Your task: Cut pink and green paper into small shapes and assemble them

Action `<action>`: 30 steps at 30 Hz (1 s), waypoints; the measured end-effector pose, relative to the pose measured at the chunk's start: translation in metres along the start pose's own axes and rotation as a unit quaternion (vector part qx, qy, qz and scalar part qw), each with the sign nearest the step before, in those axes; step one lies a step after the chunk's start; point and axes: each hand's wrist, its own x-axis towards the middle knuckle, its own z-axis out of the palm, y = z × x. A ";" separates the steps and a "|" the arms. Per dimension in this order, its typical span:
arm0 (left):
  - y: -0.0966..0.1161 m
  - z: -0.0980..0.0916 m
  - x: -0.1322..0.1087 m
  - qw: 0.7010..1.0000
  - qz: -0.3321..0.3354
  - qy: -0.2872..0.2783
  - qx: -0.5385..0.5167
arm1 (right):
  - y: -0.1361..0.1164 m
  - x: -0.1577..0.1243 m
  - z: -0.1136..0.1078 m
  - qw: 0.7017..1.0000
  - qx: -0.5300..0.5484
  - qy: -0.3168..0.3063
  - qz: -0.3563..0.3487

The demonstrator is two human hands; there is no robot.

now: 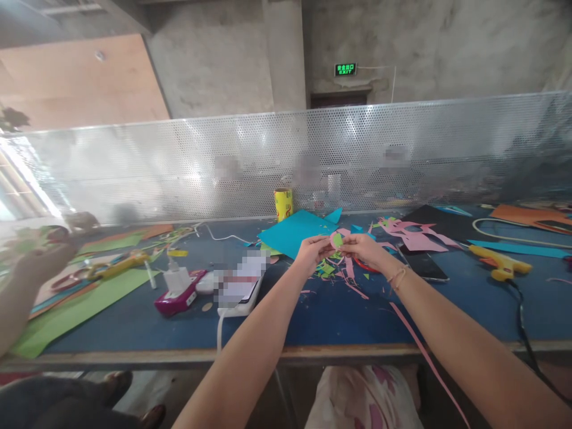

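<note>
A small pink and green paper piece (336, 240) is held up between my two hands, above the blue table. My left hand (314, 251) pinches its left side with closed fingers. From the right, my right hand (360, 247) grips its other edge, a thin band round the wrist. Green and pink paper scraps (329, 269) lie just beneath the hands. Behind my left hand is a teal paper sheet (297, 231). Part of a red ring-shaped handle (366, 266) shows under my right hand; the rest of it is hidden.
A yellow roll (283, 205) stands near the perforated metal screen (250, 161). Right are a dark phone (424, 263), pink cutouts (417, 234) and a yellow glue gun (503, 262). Left are a magenta power strip (179, 295), green paper (89, 310) and another person's hand (49, 256).
</note>
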 end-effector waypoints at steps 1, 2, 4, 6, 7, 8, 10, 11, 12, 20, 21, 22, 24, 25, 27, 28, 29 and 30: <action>0.000 0.000 0.000 1.000 -0.001 -0.003 -0.003 | 0.000 0.000 0.000 1.000 0.016 -0.004 0.005; 0.001 0.000 0.000 1.000 -0.003 -0.005 -0.006 | 0.001 0.000 0.000 0.999 0.029 -0.007 0.009; 0.001 0.000 -0.001 1.000 -0.006 -0.005 -0.013 | 0.001 0.000 -0.001 0.999 0.048 -0.013 0.014; 0.002 -0.001 -0.001 1.000 -0.010 -0.009 -0.024 | 0.001 0.000 -0.002 0.998 0.063 -0.019 0.013; 0.002 -0.001 -0.001 0.999 -0.014 -0.013 -0.030 | 0.001 0.000 -0.002 0.997 0.070 -0.022 0.011; 0.003 -0.001 -0.001 0.999 -0.017 -0.019 -0.037 | 0.000 -0.001 -0.002 0.997 0.077 -0.023 0.011; 0.003 -0.002 -0.001 0.998 -0.027 -0.032 -0.048 | -0.002 -0.002 -0.002 0.996 0.086 -0.027 0.012; 0.004 -0.002 -0.001 0.997 -0.032 -0.037 -0.051 | -0.003 -0.003 -0.002 0.996 0.088 -0.028 0.012; 0.004 -0.003 -0.001 0.997 -0.036 -0.042 -0.053 | -0.004 -0.003 -0.002 0.996 0.089 -0.029 0.012; 0.001 -0.004 0.002 0.999 -0.024 -0.032 -0.030 | -0.004 -0.004 -0.001 0.995 0.095 -0.036 0.023; 0.000 -0.003 0.003 0.999 -0.019 -0.028 -0.025 | -0.003 -0.003 -0.001 0.995 0.094 -0.037 0.023; 0.000 -0.003 0.003 0.999 -0.015 -0.026 -0.020 | -0.002 -0.003 -0.001 0.995 0.091 -0.040 0.022; -0.001 -0.003 0.003 1.000 -0.013 -0.024 -0.014 | -0.002 -0.002 -0.002 0.995 0.085 -0.044 0.019; -0.001 -0.003 0.003 1.000 -0.011 -0.023 -0.011 | -0.001 -0.002 -0.002 0.995 0.083 -0.044 0.018; 0.000 -0.003 0.002 1.000 -0.010 -0.018 -0.006 | -0.002 -0.002 -0.001 0.996 0.079 -0.044 0.016; 0.000 -0.003 0.002 1.000 -0.010 -0.013 -0.003 | -0.002 -0.003 -0.001 0.996 0.077 -0.043 0.016; 0.001 -0.003 0.002 1.000 -0.013 -0.009 0.000 | -0.002 -0.003 -0.001 0.996 0.075 -0.043 0.016; 0.001 -0.003 0.002 1.000 -0.016 -0.006 0.002 | -0.002 -0.003 -0.001 0.996 0.074 -0.044 0.016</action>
